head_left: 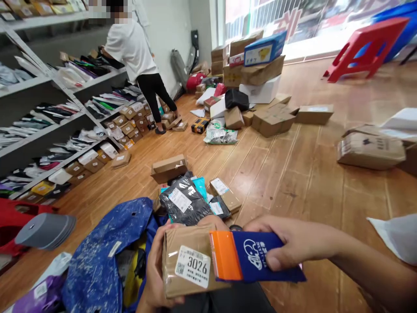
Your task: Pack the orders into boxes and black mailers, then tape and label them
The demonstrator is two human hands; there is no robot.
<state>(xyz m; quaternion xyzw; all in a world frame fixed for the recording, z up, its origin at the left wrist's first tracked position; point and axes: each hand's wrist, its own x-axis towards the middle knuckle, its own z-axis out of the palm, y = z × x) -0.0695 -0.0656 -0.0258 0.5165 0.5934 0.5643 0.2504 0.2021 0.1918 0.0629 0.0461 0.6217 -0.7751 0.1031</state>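
Note:
My left hand [153, 269] grips a small taped cardboard box [172, 278] by its left side, with fingers above and below. A white label [193, 266] printed 3026 is on the box's near face. In my right hand [276, 252] is a flat blue and orange piece [244, 256] with a white elephant print, thumb on its front. Its orange end overlaps the box's right edge; I cannot tell exactly what kind of thing it is. Just beyond my hands lie a black plastic parcel [185, 200] and a labelled carton [226, 194] on the floor.
An opened blue sack [104, 256] lies at left, beside a grey stool [45, 230]. Parcel-filled shelves [81, 104] line the left wall, where a person [133, 52] stands. Stacked boxes [260, 78] are at the back; a red stool [368, 48] stands at far right.

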